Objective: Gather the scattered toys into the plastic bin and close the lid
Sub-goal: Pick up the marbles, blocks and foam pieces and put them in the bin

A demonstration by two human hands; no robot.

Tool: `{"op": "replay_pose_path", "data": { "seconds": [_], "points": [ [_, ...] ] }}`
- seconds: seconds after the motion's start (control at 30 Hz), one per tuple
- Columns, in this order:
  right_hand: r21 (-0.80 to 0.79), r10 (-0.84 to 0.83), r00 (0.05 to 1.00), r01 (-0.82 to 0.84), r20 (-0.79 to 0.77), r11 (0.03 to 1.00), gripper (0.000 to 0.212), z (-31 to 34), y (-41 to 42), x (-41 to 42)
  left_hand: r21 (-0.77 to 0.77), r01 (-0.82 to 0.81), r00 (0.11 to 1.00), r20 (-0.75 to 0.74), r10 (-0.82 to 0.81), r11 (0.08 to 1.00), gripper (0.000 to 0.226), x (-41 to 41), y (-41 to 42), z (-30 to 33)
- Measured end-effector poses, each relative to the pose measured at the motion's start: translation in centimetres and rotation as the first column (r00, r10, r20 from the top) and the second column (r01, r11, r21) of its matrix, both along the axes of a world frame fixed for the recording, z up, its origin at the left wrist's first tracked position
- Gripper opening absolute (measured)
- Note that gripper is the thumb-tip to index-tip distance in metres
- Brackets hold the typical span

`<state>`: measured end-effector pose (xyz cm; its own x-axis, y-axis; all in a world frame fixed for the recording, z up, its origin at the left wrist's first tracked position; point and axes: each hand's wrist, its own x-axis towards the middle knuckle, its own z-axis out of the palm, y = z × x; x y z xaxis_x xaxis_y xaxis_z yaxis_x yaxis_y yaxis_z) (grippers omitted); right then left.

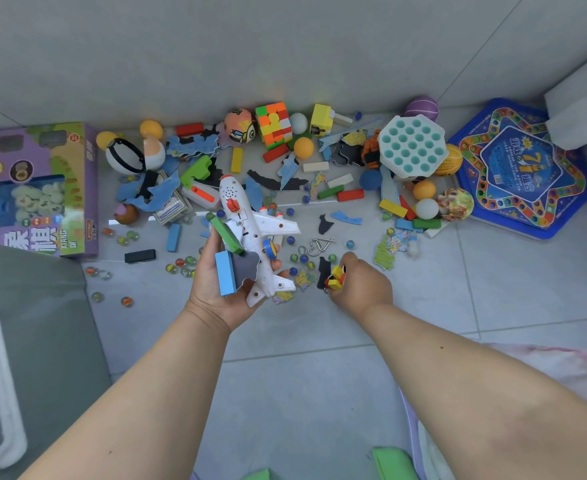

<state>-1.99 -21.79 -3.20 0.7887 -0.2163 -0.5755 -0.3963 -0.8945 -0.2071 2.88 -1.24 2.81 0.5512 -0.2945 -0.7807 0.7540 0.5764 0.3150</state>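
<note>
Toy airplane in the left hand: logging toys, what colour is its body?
White, with orange accents; toy airplane, head view.

floor: grey tiles point(320, 393) with pale grout lines
wall: grey tiled panels point(216, 46) behind
right edge: pink-patterned cloth point(545, 362)
upper right: white block point(583, 109)

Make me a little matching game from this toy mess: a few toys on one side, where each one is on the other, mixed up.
Toys:
1. toy plane
2. puzzle cube
3. star game board
4. purple box

Places:
A. on the floor at the far right
B. held in the left hand
C. on the floor at the far left
D. near the wall, between a painted ball and a white ball

Pairs: 1-B, 2-D, 3-A, 4-C
</note>
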Motion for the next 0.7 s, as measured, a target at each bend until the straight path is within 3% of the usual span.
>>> {"op": "replay_pose_path", "data": {
  "seconds": [0.13, 0.3, 0.53, 0.7],
  "points": [
    [0.078, -0.112, 0.994, 0.111, 0.010, 0.991, 0.043, 0.7, -0.2, 1.4, 0.019, -0.021, 0.999, -0.026, 0.022, 1.000, 0.060, 0.0, 0.2, 0.2],
    [0.041, -0.016, 1.000, 0.016, 0.003, 0.999, 0.032, 1.1, -0.1, 2.4, 0.061, 0.013, 1.000, -0.022, -0.012, 0.998, 0.062, -0.2, 0.3, 0.6],
    [0.064, -0.146, 0.984, 0.140, 0.101, 0.988, 0.030, 0.9, -0.5, 1.1, 0.028, 0.007, 1.000, -0.023, -0.007, 1.000, 0.063, -0.2, 0.9, 0.0],
    [0.101, -0.225, 0.971, 0.217, 0.085, 0.971, 0.025, 0.4, 0.0, -0.2, -0.010, 0.027, 1.000, -0.013, -0.027, 1.000, 0.069, -0.4, 0.7, -0.3]
  ]
}}
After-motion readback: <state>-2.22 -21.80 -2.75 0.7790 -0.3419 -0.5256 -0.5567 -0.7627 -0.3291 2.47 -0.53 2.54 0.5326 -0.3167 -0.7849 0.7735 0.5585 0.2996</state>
